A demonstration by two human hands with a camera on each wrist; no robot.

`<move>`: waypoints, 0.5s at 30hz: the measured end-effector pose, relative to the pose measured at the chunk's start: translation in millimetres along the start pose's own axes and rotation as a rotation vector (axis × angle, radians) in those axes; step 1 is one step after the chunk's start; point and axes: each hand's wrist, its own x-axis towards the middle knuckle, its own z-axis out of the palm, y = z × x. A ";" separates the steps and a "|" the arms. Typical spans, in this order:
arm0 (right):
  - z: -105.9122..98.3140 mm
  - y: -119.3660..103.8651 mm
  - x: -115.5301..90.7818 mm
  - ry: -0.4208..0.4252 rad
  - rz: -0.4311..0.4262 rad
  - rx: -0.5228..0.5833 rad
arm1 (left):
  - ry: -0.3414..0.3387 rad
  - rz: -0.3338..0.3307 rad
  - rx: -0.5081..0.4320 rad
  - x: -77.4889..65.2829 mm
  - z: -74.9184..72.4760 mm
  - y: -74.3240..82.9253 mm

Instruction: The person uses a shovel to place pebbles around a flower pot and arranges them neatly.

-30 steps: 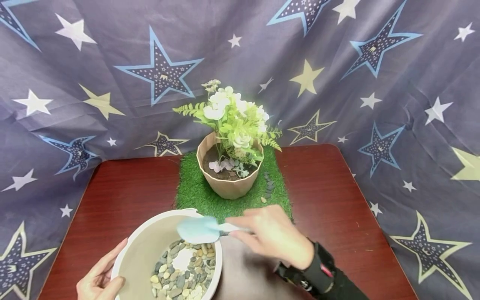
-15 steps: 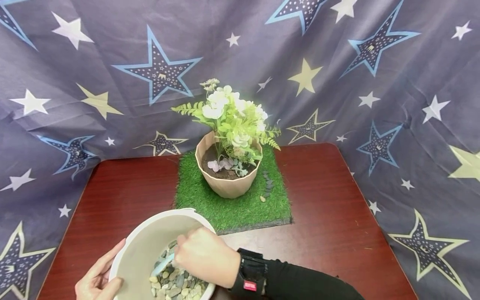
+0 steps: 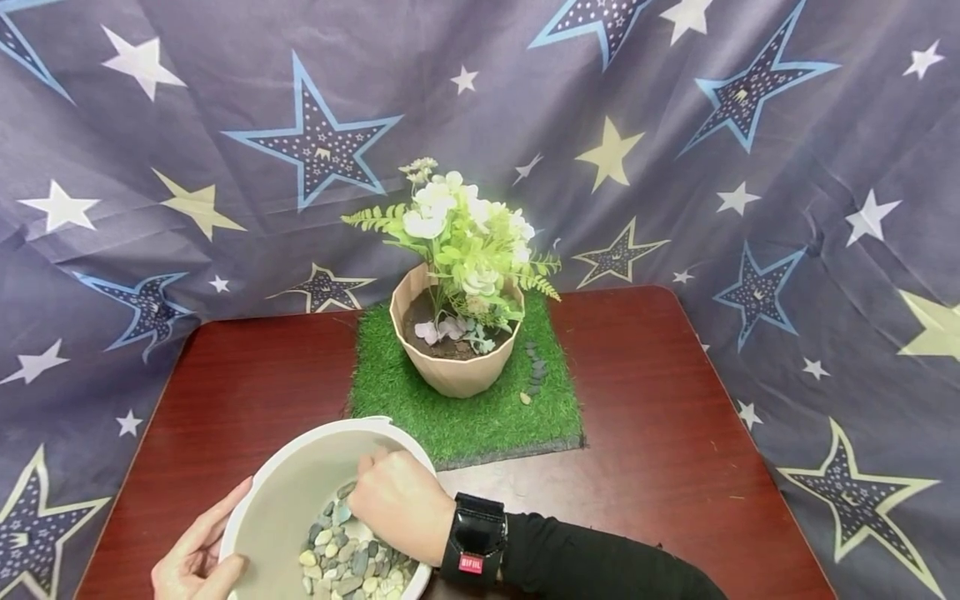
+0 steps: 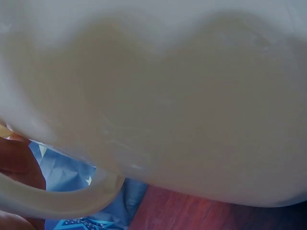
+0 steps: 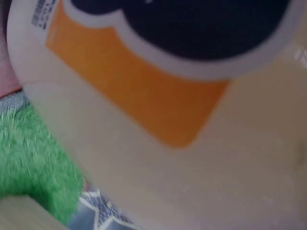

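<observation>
Gripping the near-left rim of a cream bucket [image 3: 277, 508], the left hand [image 3: 197, 554] has its thumb over the edge and its fingers along the outside. The right hand [image 3: 405, 504] reaches inside, fingers curled into a fist over the stones; a bit of pale blue scoop [image 3: 342, 511] shows just beside its knuckles, the handle hidden within the grasp. Only the head view shows inside the bucket: stones [image 3: 348, 554] in grey, white and yellowish tones, gathered beneath the right hand.

The left wrist view instead gives the bucket's wall up close, with a curved bucket handle [image 4: 62, 203] and part of a hand at the edge. The right wrist view shows an orange and dark label [image 5: 124, 72] and a barcode [image 5: 44, 14] on the bucket, both out of sight from the head; the scoop cannot be made out in either wrist view.

Beyond the right hand, on green turf [image 3: 420, 425], a beige pot [image 3: 457, 375] contains dark soil [image 3: 418, 312], white flowers with green leaves [image 3: 476, 221] and a few lilac petals. To the pot's right, farther from the hands, lie a row of dark pebbles [image 3: 537, 369] and one pale pebble [image 3: 526, 398]. The red-brown desk [image 3: 637, 417] extends to either side of the turf.
</observation>
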 end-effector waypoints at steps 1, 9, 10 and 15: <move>0.3 0.0 0.1 -0.007 -0.003 0.004 | 0.002 -0.001 0.000 0.2 0.2 0.1; -0.4 1.6 -0.5 -0.054 -0.005 0.075 | 0.018 -0.014 0.024 0.5 3.2 2.9; -1.3 1.0 -0.1 -0.052 0.005 0.080 | 0.040 -0.038 0.052 0.1 4.0 5.5; -8.9 -0.8 1.0 -0.078 0.056 0.104 | 0.154 -0.229 0.216 -0.4 9.6 19.0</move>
